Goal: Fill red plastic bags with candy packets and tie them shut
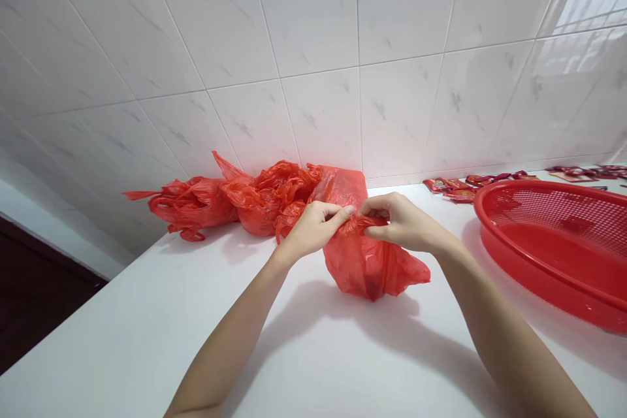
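The left hand (pixel 311 228) and right hand (pixel 404 223) pinch the gathered top of a red plastic bag (pixel 372 261) lying on the white counter (pixel 147 320). More red bags (pixel 196 206) sit bunched against the tiled wall (pixel 313 32), near a red basket (pixel 553 241).

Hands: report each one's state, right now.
Left hand: closed, pinching the red plastic bag.
Right hand: closed, pinching the same bag.

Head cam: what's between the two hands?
In the head view, a bunched fold of red plastic bag lies between the left hand and the right hand, pinched by both.
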`<state>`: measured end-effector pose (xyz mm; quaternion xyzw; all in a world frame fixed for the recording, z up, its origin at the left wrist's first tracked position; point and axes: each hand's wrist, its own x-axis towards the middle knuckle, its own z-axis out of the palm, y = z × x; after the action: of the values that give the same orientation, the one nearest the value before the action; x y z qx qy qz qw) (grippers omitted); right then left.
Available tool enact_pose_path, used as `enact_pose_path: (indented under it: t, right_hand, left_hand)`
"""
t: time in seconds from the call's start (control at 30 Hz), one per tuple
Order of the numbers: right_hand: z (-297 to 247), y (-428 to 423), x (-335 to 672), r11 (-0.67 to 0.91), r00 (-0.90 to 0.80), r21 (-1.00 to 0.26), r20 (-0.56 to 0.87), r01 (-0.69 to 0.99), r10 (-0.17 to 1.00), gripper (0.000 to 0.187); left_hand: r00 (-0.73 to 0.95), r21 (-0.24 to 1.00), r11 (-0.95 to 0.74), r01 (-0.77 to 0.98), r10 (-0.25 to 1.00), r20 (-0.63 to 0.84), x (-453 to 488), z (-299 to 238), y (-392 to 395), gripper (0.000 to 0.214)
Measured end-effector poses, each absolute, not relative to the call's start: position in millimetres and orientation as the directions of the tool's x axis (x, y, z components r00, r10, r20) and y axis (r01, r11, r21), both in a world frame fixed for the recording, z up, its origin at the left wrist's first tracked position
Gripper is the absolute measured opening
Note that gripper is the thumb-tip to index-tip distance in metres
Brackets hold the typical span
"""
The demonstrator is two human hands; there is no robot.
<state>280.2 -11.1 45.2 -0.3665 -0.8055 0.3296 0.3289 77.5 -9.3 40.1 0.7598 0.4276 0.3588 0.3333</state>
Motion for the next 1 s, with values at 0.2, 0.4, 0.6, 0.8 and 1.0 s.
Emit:
enact_pose_path:
  t: [0.2, 0.4, 0.6, 0.8, 1.0]
  right_hand:
    - [41.9, -8.1, 277.9, 0.537, -0.47, -0.751, 0.342, 0.384, 0.814, 0.011]
    - [39.9, -4.1, 282.0, 0.498, -0.542, -0.813, 0.283, 0.302, 0.791, 0.015]
    - [41.9, -1.4, 286.0, 0.569, -0.562, -0.788, 0.368, 0.234, 0.741, 0.029]
    - [37.8, 0.8, 279.2, 0.638, -0.531, -0.748, 0.471, 0.182, 0.704, 0.035]
    - [40.4, 1.4, 280.1, 0.735, -0.439, -0.673, 0.637, 0.083, 0.633, 0.021]
  left_hand:
    - [0.526, 0.953, -0.248, 0.172, 0.842, 0.124, 78.3, 37.1, -6.5, 0.044]
    - [0.489, 0.988, 0.105, -0.112, 0.872, -0.037, 80.1, 27.4, -3.4, 0.016]
    - [0.483, 0.923, 0.242, -0.298, 0.873, -0.073, 85.0, 18.8, -1.0, 0.02]
    - [0.445, 0.876, 0.3, -0.378, 0.888, -0.113, 85.7, 16.8, -2.5, 0.017]
    - [0.373, 0.927, 0.184, -0.328, 0.926, -0.052, 78.9, 16.9, 1.6, 0.02]
